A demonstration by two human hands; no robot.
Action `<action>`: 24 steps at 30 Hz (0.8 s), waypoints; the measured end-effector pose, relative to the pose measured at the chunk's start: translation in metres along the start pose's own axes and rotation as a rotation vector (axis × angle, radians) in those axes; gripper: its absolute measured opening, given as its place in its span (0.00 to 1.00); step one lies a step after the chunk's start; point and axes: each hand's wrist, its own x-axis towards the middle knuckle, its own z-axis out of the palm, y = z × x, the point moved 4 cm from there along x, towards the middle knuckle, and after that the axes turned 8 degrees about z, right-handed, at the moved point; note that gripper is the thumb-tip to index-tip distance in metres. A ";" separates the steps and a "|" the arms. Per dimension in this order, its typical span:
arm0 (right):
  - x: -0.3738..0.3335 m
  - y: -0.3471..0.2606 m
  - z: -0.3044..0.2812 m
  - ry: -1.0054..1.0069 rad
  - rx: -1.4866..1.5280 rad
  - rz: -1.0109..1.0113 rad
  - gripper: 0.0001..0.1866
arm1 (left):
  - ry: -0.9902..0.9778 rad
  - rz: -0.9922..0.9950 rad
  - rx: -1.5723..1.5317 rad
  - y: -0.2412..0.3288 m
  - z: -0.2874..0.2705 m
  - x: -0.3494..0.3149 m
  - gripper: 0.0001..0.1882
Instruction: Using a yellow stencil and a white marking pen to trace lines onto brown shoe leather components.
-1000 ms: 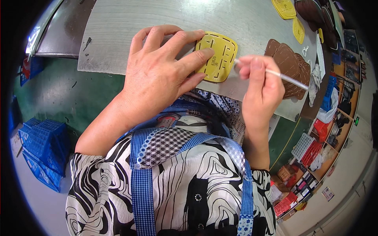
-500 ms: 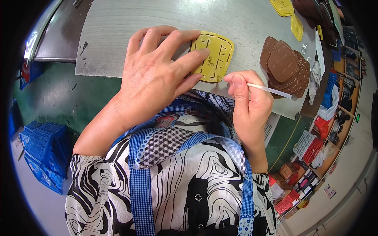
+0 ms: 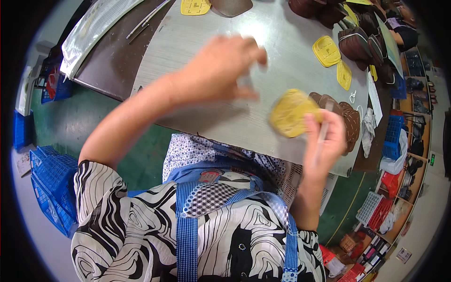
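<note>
Head view, read as a clock face about its centre: at 12 o'clock my left hand (image 3: 225,70) is free of any grip over the grey table (image 3: 282,61), thumb and fingers spread apart (blurred, so the fingertips are hard to make out). Toward 3 o'clock my right hand (image 3: 328,136) grasps a yellow template (image 3: 289,113) by its edge, with the thumb on the near face; the template reaches out toward 2 o'clock, its markings smeared, and I cannot tell whether it touches the table. A slim white pen (image 3: 322,136) lies tilted across the same hand. Just beyond that hand, near 3 o'clock, is a fanned stack of brown pieces (image 3: 352,124), partly hidden by it. Between 1 and 2 o'clock lie more yellow templates (image 3: 326,51), near bundled brown pieces (image 3: 353,44). Just short of 12, at the top edge, another yellow piece (image 3: 195,6) sits beside a brown piece (image 3: 231,6)
</note>
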 end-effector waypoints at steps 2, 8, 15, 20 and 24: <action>0.024 0.016 -0.042 0.162 -0.057 0.042 0.11 | 0.141 -0.089 0.387 -0.050 -0.014 0.005 0.33; 0.035 0.023 -0.097 0.350 -0.477 -0.271 0.11 | -0.168 -0.157 0.308 -0.043 -0.011 -0.021 0.38; 0.014 -0.004 -0.008 -0.151 0.199 0.182 0.07 | -0.090 -0.019 0.007 0.083 0.021 -0.066 0.33; 0.011 -0.006 0.037 -0.383 0.109 0.194 0.06 | 0.327 -0.073 0.039 0.071 0.010 -0.074 0.20; 0.008 -0.007 0.045 -0.377 0.052 0.169 0.06 | 0.242 -0.161 0.010 0.072 0.012 -0.070 0.22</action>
